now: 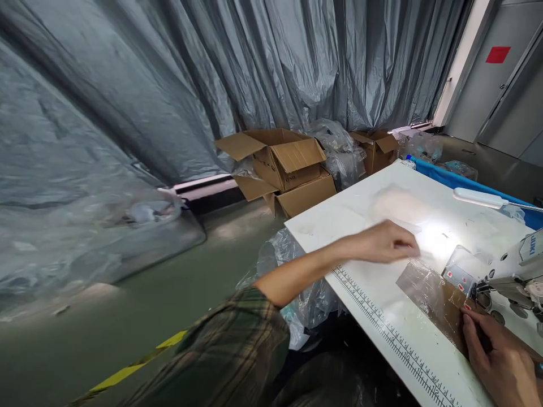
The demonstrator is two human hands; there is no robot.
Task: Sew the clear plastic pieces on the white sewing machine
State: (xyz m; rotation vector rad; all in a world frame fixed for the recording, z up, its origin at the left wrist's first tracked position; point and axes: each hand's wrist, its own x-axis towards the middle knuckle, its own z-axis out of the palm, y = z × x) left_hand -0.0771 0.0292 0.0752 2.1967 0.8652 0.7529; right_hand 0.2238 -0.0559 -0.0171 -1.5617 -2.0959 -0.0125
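Note:
My left hand [384,242] reaches across the white sewing table [339,220], blurred by motion, its fingers drawn together near the edge of a clear plastic sheet [418,280]. My right hand [500,353] rests at the lower right with fingers pressed flat on a brown piece [449,308] under the plastic, close to the sewing machine [515,271]. A printed ruler [394,336] runs along the table's near edge.
Open cardboard boxes [282,164] and plastic bags [339,147] lie on the floor by a grey plastic curtain [169,73]. A lamp [477,198] shines on the table. Bagged material [305,294] hangs beside the table. Yellow tape [131,367] marks the floor.

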